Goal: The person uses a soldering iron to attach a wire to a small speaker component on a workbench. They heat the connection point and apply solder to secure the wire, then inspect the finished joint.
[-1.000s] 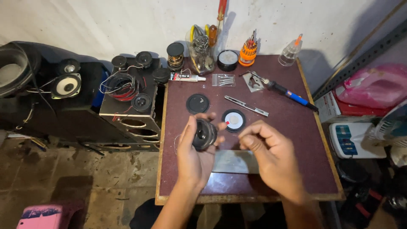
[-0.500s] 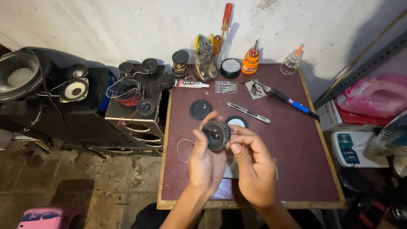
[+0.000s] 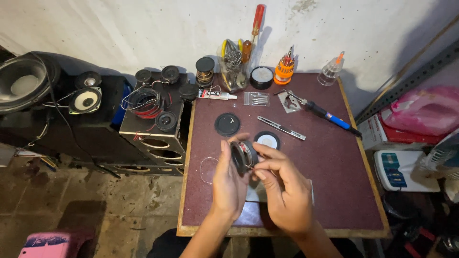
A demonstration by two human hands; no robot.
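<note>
A dark red table point(image 3: 334, 191) by a white wall. Mid-frame, left hand point(image 3: 229, 184) fingers wrap the small round speaker point(image 3: 243, 155), now tipped on its side & lifted closer vs a sec ago. Right hand point(image 3: 286, 191) fingers pinch its edge, so the side gets worked on. Just above: black disc point(image 3: 227, 124), white disc point(image 3: 267, 140). Upper right: soldering iron point(image 3: 330, 116).

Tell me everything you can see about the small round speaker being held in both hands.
The small speaker is round and dark, with a metallic-looking rim and a reddish band of what may be coil wire. It is tilted on edge above the maroon table. The left hand cups it from the side; the right hand pinches its edge with fingertips.
</note>
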